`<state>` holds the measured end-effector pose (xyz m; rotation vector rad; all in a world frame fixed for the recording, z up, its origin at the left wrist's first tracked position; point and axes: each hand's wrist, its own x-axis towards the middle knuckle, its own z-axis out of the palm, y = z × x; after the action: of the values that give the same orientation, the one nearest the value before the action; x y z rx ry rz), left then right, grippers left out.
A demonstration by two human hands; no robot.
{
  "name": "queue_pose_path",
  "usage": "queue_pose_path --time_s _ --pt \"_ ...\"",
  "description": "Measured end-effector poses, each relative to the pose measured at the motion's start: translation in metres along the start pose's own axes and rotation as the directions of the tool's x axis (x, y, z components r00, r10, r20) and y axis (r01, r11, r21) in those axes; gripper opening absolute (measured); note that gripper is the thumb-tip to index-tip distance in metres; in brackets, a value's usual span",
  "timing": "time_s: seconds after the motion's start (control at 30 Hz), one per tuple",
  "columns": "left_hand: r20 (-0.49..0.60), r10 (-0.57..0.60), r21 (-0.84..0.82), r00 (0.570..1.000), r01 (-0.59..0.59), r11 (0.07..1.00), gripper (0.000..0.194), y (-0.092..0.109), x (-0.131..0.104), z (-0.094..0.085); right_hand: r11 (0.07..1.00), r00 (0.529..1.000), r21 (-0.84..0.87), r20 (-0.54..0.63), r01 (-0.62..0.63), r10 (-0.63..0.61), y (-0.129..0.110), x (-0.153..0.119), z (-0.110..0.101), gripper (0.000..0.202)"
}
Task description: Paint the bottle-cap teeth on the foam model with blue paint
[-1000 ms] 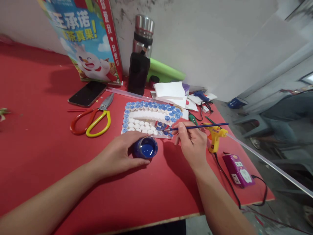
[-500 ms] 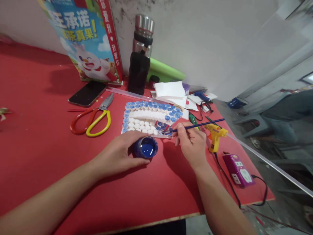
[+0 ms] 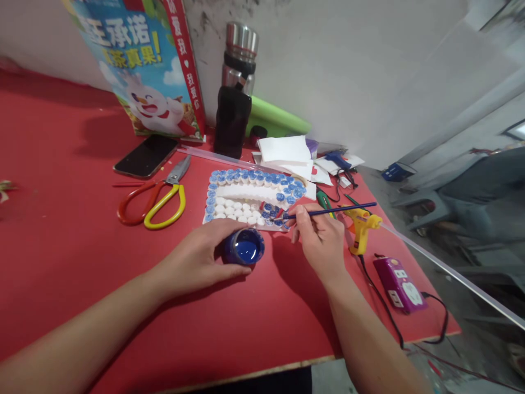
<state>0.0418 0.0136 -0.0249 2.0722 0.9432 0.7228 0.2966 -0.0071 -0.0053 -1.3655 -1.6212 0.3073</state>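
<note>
My left hand (image 3: 205,250) is wrapped round a small jar of blue paint (image 3: 247,247) on the red table. Between the thumb and fingers of my right hand (image 3: 322,235) is a thin dark-blue paintbrush (image 3: 340,209). The brush tip touches or hovers just over the lower right part of a board (image 3: 246,192) covered with small round pieces. Its outer rows are painted blue, while the pieces at the lower left are white (image 3: 233,210). A few red bits show near the brush tip.
Scissors (image 3: 179,175) and a phone (image 3: 145,156) lie at the left. A bottle (image 3: 235,98), a printed bag (image 3: 151,71) and white papers (image 3: 285,150) stand or lie behind. Right are a yellow glue gun (image 3: 361,227) and a purple power socket (image 3: 400,284).
The brush tip has shifted slightly upward over the board, and my right hand has moved a little with it. My left hand still holds the jar in place.
</note>
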Motion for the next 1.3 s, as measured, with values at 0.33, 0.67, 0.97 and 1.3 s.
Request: queue_pose_path --time_s 0.33,0.67,0.97,1.3 --pt "-0.001 0.000 0.008 1.000 0.000 1.000 0.057 -0.0012 -0.0014 -0.0005 1.000 1.000 0.001 -0.019 0.000 0.000 0.0015 0.0006 -0.0006 0.028" --pt "0.001 0.027 0.017 1.000 -0.027 0.999 0.057 -0.0037 -0.0001 0.0005 0.998 0.998 -0.055 -0.049 0.023 -0.026 0.0011 0.0028 -0.0038 0.027" --pt "0.000 0.014 0.023 1.000 -0.014 1.000 0.057 -0.0043 0.0000 0.0001 1.000 0.999 -0.013 -0.044 0.012 -0.012 -0.0016 0.0020 -0.0021 0.032" --pt "0.002 0.021 0.030 1.000 -0.021 0.999 0.057 -0.0027 0.0003 -0.0007 0.998 0.998 -0.051 -0.050 0.028 -0.031 -0.0012 0.0024 -0.0025 0.031"
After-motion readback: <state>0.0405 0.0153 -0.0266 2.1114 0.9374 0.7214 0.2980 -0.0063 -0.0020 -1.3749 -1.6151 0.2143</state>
